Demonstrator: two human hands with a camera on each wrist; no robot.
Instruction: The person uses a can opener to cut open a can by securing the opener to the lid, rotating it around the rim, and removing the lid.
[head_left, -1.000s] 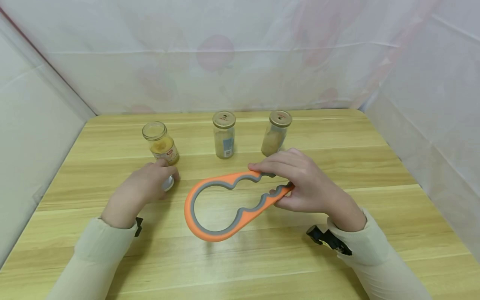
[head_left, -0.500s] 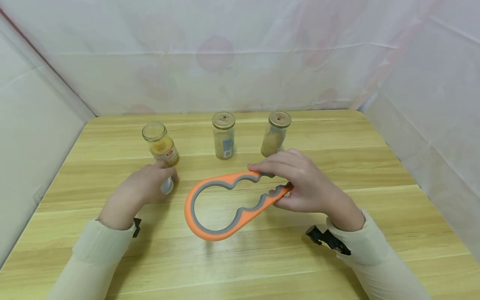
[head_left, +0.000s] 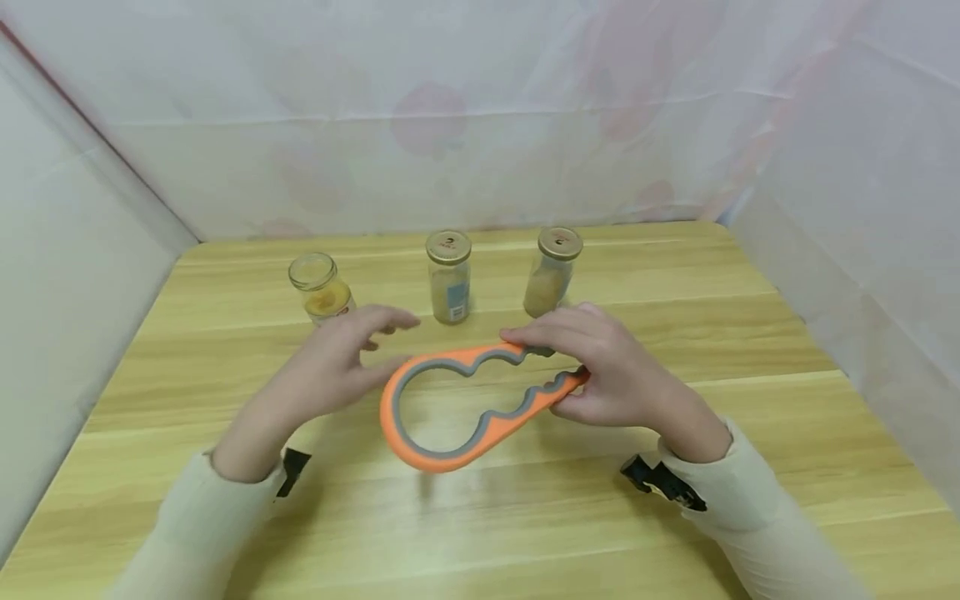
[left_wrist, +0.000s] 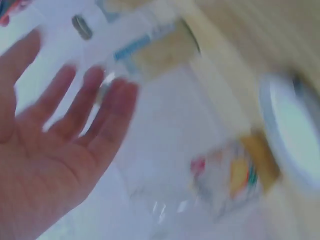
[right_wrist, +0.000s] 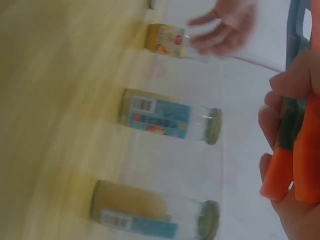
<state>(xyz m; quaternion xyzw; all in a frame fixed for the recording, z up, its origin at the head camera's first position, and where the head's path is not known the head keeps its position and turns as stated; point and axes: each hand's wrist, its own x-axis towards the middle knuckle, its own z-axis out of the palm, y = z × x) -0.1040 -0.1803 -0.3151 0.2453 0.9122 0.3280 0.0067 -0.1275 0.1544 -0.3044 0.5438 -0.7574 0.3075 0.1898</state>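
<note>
My right hand (head_left: 607, 367) grips the handle ends of an orange jar opener (head_left: 504, 428) with a grey scalloped inner edge, its wide loop held out to the left above the table. My left hand (head_left: 326, 367) is raised with fingers spread and holds nothing. Its thumb tip overlaps the loop's edge in the head view. Behind that hand stands a lidless glass jar (head_left: 327, 297) of yellow contents, its lower part hidden. In the left wrist view a pale round lid (left_wrist: 292, 132), blurred, lies on the table near this jar's base; the hand hides it in the head view.
Two glass jars with gold lids, a middle jar (head_left: 450, 290) and a right jar (head_left: 549, 279), stand upright toward the back of the wooden table (head_left: 480, 533). A pale printed curtain (head_left: 525, 167) rises behind the table's far edge.
My left hand has let go of the lid and moved up and right, its fingers now spread toward the jar opener. The right hand holds the opener nearly still.
</note>
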